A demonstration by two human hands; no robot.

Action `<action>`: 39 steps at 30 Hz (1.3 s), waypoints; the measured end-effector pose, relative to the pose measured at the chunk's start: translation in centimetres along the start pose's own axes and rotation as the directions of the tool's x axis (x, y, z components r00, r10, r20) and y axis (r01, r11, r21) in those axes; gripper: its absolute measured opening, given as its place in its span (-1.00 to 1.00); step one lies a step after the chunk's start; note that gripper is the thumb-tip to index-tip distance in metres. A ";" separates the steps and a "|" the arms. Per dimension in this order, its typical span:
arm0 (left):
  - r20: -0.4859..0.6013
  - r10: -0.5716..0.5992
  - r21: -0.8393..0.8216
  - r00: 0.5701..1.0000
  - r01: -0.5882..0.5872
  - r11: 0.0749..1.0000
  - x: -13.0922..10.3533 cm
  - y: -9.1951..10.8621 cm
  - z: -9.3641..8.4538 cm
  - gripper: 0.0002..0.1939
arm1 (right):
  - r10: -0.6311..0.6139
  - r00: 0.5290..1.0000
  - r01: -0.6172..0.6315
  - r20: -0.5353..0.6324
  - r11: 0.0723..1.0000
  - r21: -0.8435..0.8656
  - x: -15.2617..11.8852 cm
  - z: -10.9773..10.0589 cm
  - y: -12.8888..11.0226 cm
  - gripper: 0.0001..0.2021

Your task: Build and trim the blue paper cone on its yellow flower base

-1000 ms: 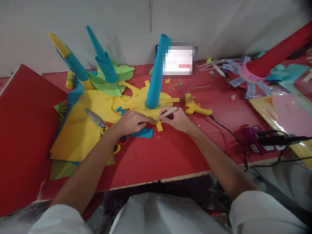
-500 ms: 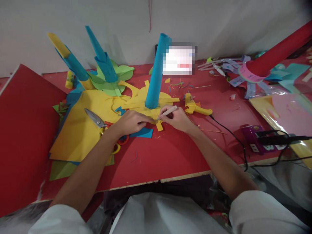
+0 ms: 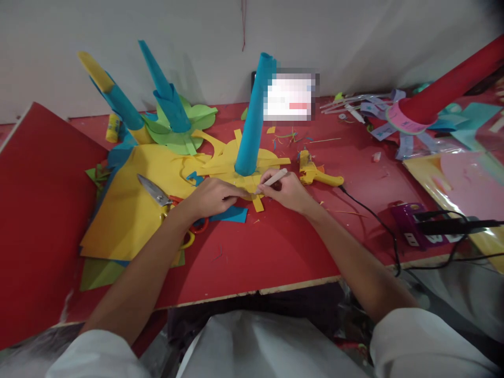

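In the middle of the head view, a yellow paper flower shape (image 3: 226,160) with narrow strips lies on the table, and a tall blue paper tube (image 3: 251,126) stands upright from its centre. My right hand (image 3: 289,193) is closed around a white pen (image 3: 275,177), its tip low over the flower's front edge. My left hand (image 3: 212,197) rests opposite, its index finger stretched onto that same edge and its thumb apart. Scissors (image 3: 155,191) with red and yellow handles lie partly under my left wrist. A piece of blue paper (image 3: 235,214) shows beside my left hand.
Yellow paper sheets (image 3: 114,215) are stacked at left, beside a raised red board (image 3: 43,226). Behind them stand more paper tubes (image 3: 167,105) and a glue stick (image 3: 113,128). A yellow glue gun (image 3: 321,176) trails a black cord toward a purple power box (image 3: 411,223). A red tube (image 3: 452,84) leans at right.
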State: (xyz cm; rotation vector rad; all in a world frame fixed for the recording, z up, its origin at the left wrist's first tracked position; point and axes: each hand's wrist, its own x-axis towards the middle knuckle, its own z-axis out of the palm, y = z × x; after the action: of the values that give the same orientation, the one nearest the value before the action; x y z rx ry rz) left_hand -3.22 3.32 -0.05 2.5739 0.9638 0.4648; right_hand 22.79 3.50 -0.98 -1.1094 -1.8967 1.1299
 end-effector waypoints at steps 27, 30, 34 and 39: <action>0.003 0.000 -0.007 1.000 0.000 1.000 0.0 -0.1 0.0 -0.49 | -0.008 1.000 0.008 0.001 1.000 -0.003 0.1 0.0 0.4 -0.80; 0.001 -0.006 -0.016 1.000 0.006 1.000 0.0 -0.1 0.0 -0.49 | -0.003 1.000 0.003 0.001 1.000 0.001 0.1 0.0 0.2 -0.79; 0.010 -0.001 -0.009 1.000 0.002 1.000 0.0 -0.1 0.0 -0.48 | -0.001 1.000 0.001 -0.026 1.000 -0.005 0.1 0.1 0.1 -0.81; 0.002 0.000 0.002 1.000 0.000 1.000 -0.1 0.0 0.0 -0.49 | -0.007 0.999 0.005 -0.046 1.000 -0.025 0.1 0.1 0.3 -0.83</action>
State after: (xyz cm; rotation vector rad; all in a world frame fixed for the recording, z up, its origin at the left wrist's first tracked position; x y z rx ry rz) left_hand -3.28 3.31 -0.10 2.5761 0.9640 0.4610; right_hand 22.78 3.70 -1.27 -1.1329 -1.8824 1.0715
